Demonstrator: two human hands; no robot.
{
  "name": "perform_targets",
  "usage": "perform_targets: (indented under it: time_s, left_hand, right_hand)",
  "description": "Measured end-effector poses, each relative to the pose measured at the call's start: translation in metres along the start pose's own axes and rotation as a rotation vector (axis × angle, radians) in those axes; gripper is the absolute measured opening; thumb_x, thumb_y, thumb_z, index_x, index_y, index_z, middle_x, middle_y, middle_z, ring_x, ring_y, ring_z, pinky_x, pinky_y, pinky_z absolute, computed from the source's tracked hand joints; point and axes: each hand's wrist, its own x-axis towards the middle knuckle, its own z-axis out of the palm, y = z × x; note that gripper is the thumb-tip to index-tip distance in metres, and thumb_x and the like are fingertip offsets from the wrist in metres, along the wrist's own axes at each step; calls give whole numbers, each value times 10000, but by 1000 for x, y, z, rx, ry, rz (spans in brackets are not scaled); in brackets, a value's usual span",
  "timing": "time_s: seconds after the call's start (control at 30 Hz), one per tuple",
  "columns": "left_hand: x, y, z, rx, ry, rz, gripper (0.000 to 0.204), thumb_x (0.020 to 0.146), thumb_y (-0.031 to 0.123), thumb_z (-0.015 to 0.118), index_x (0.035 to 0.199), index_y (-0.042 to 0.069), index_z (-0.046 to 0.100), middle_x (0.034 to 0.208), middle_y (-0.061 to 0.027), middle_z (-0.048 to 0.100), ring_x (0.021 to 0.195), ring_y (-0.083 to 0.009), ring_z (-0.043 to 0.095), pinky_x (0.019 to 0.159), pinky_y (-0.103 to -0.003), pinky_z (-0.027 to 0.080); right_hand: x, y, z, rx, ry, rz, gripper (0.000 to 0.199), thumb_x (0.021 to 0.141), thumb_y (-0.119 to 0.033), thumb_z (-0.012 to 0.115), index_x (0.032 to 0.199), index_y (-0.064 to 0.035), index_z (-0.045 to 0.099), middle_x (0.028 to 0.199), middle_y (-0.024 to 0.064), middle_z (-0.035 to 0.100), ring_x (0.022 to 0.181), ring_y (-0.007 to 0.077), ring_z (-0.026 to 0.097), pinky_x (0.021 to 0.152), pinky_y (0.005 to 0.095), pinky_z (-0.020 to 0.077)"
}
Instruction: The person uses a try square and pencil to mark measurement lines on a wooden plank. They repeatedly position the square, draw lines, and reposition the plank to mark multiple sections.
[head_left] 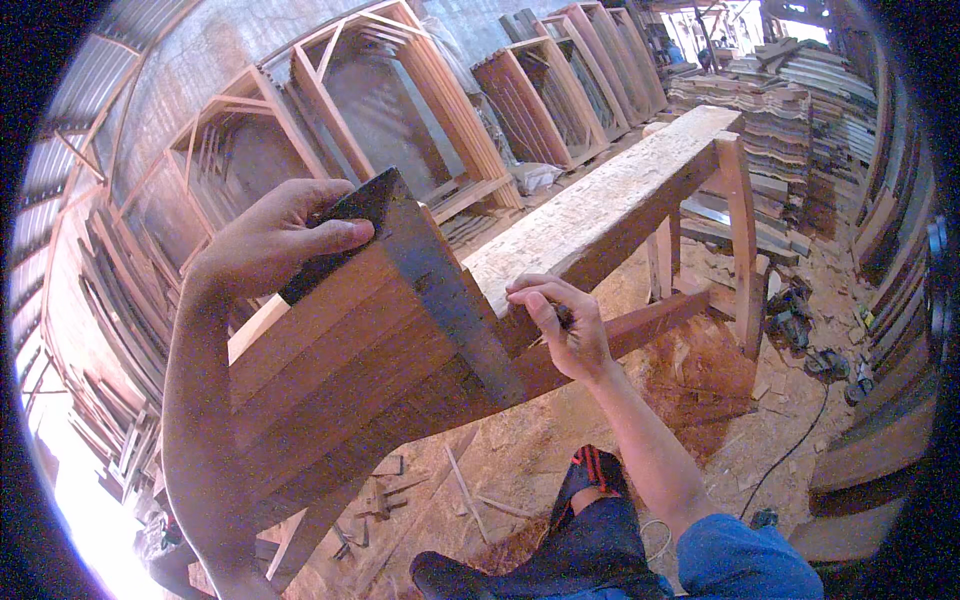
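My left hand (290,235) grips a dark carpenter's square (440,290), thumb on its upper arm. The other arm of the square lies flat across the ends of several reddish-brown boards (330,350) set side by side. Just right of the square's blade is my right hand (565,325), its fingers curled in a pinch. A small dark bit shows in its grip, too little to name. The boards rest on a long wooden workbench (600,200), whose light top is strewn with shavings.
Wooden door frames (380,120) lean along the wall at the back left. Stacked planks (750,120) fill the far right. Power tools (800,320) with a black cord lie on the sawdust-covered floor to the right. Offcuts (465,490) are scattered near my feet.
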Motion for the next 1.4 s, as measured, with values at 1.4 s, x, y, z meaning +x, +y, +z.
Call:
perform_targets:
  time_s: [1.4]
  left_hand:
    - [4,10,5,73,-24,-22,251,1026,231,618,1147,12,599,946,47,591,891,-57,537,788,-244,466]
  right_hand:
    - [0,8,-3,75,-21,0,303,1048,-250,586,982,5,737,1111,127,721,1080,228,669,968,349,500]
